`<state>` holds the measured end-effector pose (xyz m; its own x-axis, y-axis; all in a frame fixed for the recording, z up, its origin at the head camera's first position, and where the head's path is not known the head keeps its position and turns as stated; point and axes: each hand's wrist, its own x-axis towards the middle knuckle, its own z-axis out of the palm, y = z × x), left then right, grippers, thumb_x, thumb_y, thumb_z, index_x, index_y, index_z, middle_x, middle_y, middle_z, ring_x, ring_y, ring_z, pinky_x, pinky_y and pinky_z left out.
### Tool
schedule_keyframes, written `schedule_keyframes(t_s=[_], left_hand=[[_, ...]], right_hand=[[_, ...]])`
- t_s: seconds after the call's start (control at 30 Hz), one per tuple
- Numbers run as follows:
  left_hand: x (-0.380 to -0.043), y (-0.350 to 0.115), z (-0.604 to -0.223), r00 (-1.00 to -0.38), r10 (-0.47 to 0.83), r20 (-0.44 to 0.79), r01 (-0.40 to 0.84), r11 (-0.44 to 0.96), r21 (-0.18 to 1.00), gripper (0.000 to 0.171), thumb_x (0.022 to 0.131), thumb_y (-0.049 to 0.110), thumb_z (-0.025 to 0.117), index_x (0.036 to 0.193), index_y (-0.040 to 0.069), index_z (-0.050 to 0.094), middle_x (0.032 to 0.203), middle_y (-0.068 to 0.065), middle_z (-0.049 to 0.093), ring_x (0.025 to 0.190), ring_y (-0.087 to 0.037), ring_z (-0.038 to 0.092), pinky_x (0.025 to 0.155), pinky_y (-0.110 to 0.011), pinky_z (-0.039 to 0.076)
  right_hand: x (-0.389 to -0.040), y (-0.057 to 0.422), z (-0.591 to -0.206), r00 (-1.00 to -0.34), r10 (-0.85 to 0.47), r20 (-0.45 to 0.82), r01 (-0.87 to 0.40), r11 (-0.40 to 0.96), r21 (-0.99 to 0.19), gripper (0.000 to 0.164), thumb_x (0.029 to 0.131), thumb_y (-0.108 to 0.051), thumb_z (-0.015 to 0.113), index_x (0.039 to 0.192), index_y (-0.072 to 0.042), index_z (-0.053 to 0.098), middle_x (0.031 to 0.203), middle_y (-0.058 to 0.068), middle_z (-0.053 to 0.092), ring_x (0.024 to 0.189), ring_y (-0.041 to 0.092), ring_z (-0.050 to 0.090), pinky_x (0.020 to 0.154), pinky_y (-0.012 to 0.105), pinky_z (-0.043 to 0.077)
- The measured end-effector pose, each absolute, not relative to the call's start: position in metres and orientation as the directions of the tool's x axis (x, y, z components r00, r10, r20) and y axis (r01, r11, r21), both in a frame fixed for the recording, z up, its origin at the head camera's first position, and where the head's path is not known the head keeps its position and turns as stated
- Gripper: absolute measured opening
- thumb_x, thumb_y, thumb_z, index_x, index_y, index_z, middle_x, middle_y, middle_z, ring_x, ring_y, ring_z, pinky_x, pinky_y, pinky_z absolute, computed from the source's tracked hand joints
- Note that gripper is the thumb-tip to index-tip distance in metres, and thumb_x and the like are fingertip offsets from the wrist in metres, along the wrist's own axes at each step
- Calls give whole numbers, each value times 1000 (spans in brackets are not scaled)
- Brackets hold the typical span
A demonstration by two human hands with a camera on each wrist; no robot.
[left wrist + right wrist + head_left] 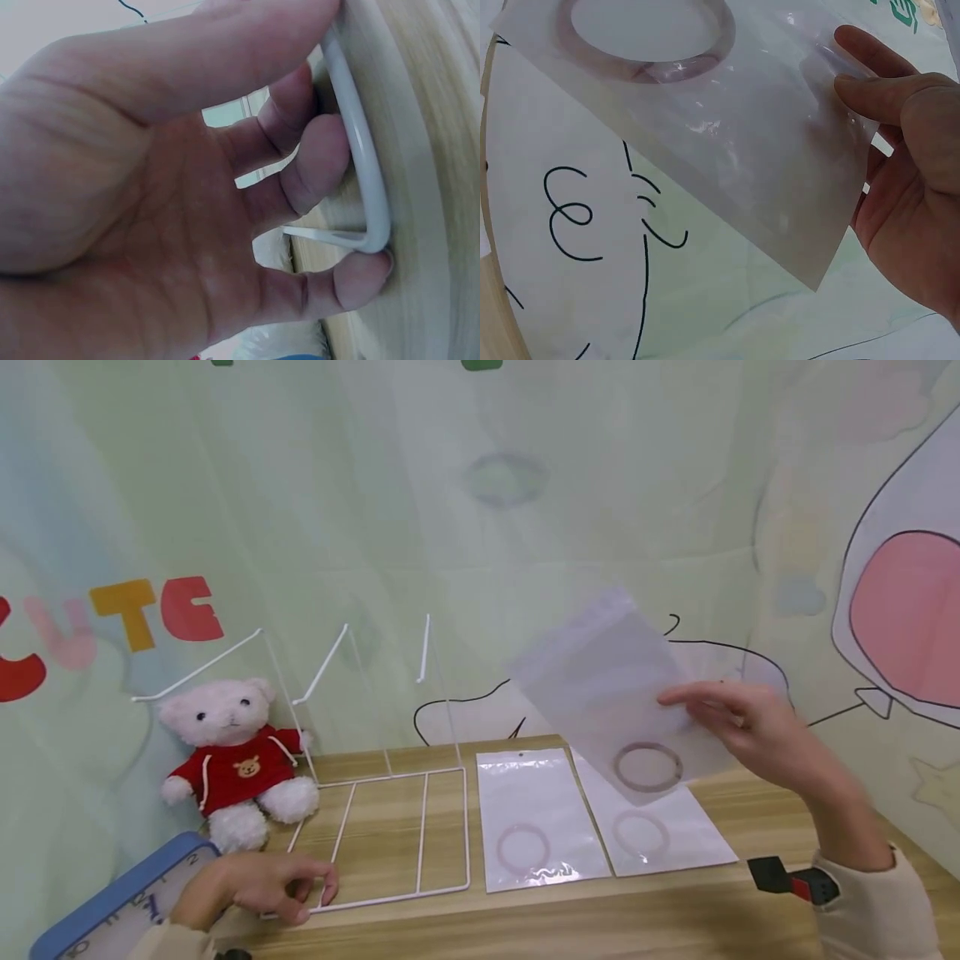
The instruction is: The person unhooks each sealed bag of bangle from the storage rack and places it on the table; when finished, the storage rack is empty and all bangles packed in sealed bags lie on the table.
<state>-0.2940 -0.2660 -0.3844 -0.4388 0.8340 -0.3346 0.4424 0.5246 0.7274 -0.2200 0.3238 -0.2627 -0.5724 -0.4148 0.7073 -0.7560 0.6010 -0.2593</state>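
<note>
My right hand [757, 727] pinches the edge of a clear plastic bag [592, 668] between thumb and fingers, holding it tilted in the air. Inside that bag is a brownish-pink bangle [617, 766], seen close as a ring [645, 71] in the right wrist view. Low on the left, my left hand [262, 885] grips the front bar of a white wire rack [393, 897]. In the left wrist view, the thumb and curled fingers [322, 161] meet the white bar [360, 142] near its corner. Three bent arms rise at the rack's back.
Two flat bags, a left one [532, 793] and a right one [697, 835], lie on the wooden table [600, 918], each with a bangle inside. A white teddy bear [240, 760] in red sits behind the rack's left side. A blue-framed clock [112, 893] leans at lower left.
</note>
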Motion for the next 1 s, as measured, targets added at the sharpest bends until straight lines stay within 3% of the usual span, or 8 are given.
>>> schedule_keyframes(t_s=[0.2,0.3,0.53,0.63,0.7,0.77,0.87,1.0], left_hand=[[-293,-266,-385,-477,801,-362,406,566,718,22,87,6,67,105,15,58,82,9,51,74,-4,49,64,-21,35],[-302,-275,-397,-481,794,-371,406,577,708,22,89,13,68,107,20,60,84,9,53,75,-5,50,64,-22,36],[-294,-267,-387,-475,808,-349,425,558,713,22,87,6,67,105,15,58,83,9,51,74,-3,48,64,-20,34],[-295,-265,-388,-447,829,-337,428,528,733,22,86,6,66,105,13,58,82,11,50,74,-1,48,63,-19,34],[-296,-264,-389,-434,839,-329,436,515,738,22,86,5,66,105,13,57,82,13,50,73,0,48,63,-19,34],[-295,-264,-388,-428,842,-328,440,512,738,22,86,5,66,104,13,57,82,13,50,73,0,47,63,-19,34],[-294,-265,-387,-429,841,-329,446,514,732,22,86,4,66,104,13,57,81,13,50,73,0,47,63,-19,34],[-294,-266,-386,-436,836,-333,436,520,734,22,86,3,65,104,12,57,81,12,49,72,0,47,62,-19,33]], right_hand=[[-216,346,-260,-636,-358,684,-670,695,-260,40,89,11,65,115,-17,73,114,-7,71,100,-2,61,84,9,45],[-216,356,-259,-681,-319,659,-619,732,-285,36,93,5,64,117,-20,73,115,-14,68,96,-1,60,79,9,44],[-215,373,-263,-760,-223,610,-537,744,-398,32,96,2,61,117,-20,73,117,-12,67,95,1,60,77,10,43],[-215,386,-266,-780,-190,597,-505,754,-420,31,96,0,61,118,-19,72,104,-11,67,73,2,55,62,15,41],[-214,393,-269,-787,-169,593,-488,758,-432,29,97,0,60,117,-18,72,101,-10,67,69,4,51,60,18,40],[-214,400,-273,-800,-146,583,-466,763,-449,28,98,-2,59,118,-16,71,101,-11,66,70,4,49,61,18,39],[-214,411,-280,-816,-106,569,-420,785,-456,26,98,-4,59,119,-15,69,111,-19,64,88,0,53,72,10,39],[-217,428,-291,-837,-107,536,-392,801,-453,24,99,-5,58,119,-13,68,113,-22,61,96,-5,51,77,6,37]])
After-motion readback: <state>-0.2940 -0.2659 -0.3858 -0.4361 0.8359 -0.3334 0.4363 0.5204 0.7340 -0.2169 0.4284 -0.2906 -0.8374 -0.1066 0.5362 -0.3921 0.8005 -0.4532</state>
